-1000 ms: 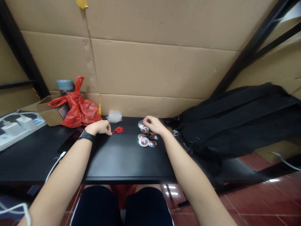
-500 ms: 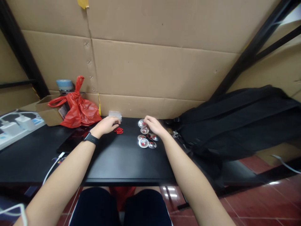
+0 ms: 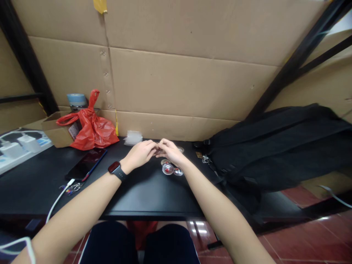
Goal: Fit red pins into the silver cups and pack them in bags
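The left hand (image 3: 141, 153) and right hand (image 3: 172, 153) meet well back from the front edge of the black tabletop (image 3: 150, 196), fingers curled together; I cannot tell what they grip. Silver domed discs (image 3: 168, 169) lie just beside the right hand, toward that edge. A black backpack (image 3: 275, 146) bounds the right side. At left, a red plastic bag (image 3: 95, 130), contents hidden, overlaps an open cardboard box (image 3: 58, 135).

No lettering, label, brand, number or sign can be read.
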Demonstrator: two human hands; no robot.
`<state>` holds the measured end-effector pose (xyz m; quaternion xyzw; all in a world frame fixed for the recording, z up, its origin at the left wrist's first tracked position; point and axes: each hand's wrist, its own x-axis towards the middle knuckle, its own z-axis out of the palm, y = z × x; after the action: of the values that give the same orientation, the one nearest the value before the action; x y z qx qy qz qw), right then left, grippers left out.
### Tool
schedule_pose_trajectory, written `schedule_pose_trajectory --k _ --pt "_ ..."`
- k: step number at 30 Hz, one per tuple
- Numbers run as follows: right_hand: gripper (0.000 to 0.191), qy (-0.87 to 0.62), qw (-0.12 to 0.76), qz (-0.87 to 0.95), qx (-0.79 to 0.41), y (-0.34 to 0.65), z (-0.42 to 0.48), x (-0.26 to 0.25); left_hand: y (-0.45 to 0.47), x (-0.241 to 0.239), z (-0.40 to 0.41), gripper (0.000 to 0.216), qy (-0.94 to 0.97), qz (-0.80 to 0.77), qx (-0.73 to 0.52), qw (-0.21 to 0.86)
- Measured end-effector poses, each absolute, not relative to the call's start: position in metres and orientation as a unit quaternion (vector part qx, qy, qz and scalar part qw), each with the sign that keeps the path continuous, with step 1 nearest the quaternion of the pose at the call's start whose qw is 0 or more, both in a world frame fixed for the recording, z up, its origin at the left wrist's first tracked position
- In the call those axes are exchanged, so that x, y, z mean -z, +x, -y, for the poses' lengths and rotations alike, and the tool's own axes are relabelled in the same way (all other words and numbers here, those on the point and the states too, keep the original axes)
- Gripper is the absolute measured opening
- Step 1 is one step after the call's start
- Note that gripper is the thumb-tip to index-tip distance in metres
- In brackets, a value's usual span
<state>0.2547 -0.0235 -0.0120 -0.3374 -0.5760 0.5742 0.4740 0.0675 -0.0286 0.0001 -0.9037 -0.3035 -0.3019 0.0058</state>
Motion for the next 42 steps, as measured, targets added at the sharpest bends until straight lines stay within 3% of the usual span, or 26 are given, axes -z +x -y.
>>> schedule_pose_trajectory --k 7,12,15,18,21,28,37,42 --pt "0.038 -0.325 0.458 0.598 -0.572 0.253 0.028 0.010 0.064 0.002 0.024 0.013 -0.887 0.332 0.321 0.009" --pt "0.037 -0.333 0.483 0.631 -0.508 0.257 0.026 0.009 0.057 -0.001 0.016 0.012 -0.881 0.339 0.331 -0.010" --pt "0.036 -0.395 0.491 0.676 -0.382 0.280 0.016 0.007 0.040 -0.004 0.003 0.011 -0.880 0.358 0.311 -0.007" --pt "0.033 -0.508 0.439 0.720 -0.176 0.314 0.001 0.010 0.018 -0.004 -0.013 0.008 -0.897 0.364 0.249 -0.022" --pt "0.028 -0.581 0.393 0.706 -0.100 0.346 -0.012 0.019 0.001 0.000 -0.024 0.007 -0.907 0.367 0.194 -0.066" --pt "0.025 -0.666 0.338 0.659 -0.096 0.373 -0.030 0.047 -0.005 0.009 -0.030 0.006 -0.908 0.362 0.188 -0.093" --pt "0.021 -0.622 0.327 0.692 -0.163 0.380 -0.037 0.056 -0.003 0.013 -0.032 0.014 -0.912 0.354 0.197 -0.058" --pt "0.016 -0.627 0.306 0.704 -0.131 0.377 -0.032 0.050 -0.001 0.011 -0.030 0.019 -0.914 0.350 0.204 -0.035"
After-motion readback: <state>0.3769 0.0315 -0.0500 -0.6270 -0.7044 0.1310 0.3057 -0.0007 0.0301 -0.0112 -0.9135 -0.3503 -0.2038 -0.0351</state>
